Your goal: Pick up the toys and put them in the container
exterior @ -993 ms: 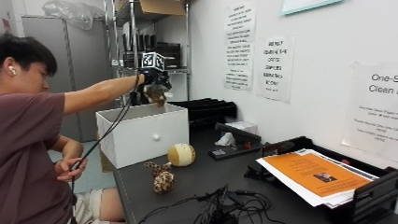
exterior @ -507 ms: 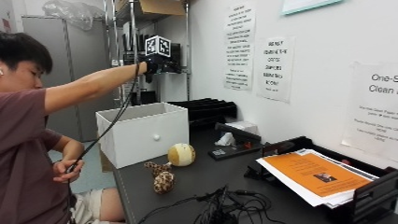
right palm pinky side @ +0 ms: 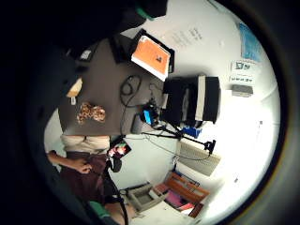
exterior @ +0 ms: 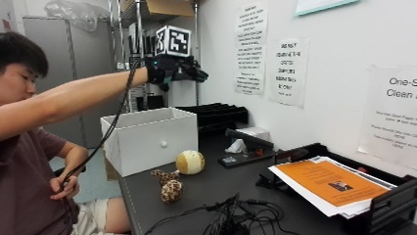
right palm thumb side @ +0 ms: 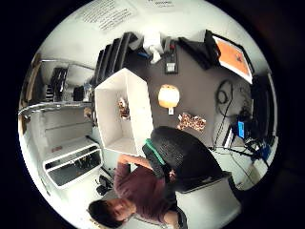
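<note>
My gloved right hand [exterior: 174, 70] is raised high above the white container [exterior: 150, 139], fingers relaxed and holding nothing. The container stands at the table's left end. The thumb side palm view looks down into it, where a small brown spotted toy [right palm thumb side: 124, 109] lies on its floor. Two toys lie on the dark table in front of the container: a cream ball [exterior: 190, 162] [right palm thumb side: 168, 95] and a spotted plush animal [exterior: 169, 186] [right palm thumb side: 191, 121] [right palm pinky side: 91, 112] nearer the table's front edge.
A tangle of black cables [exterior: 234, 220] lies at the table's front. Orange papers sit on a black tray [exterior: 332, 183] at the right. Black stacked trays [exterior: 215, 115] and a stapler [exterior: 251, 142] stand by the wall. The bare left hand [exterior: 65, 185] holds a cable.
A second ago my hand held a brown toy just over the container. The toy now lies inside it, and the hand has lifted higher, holding nothing.
</note>
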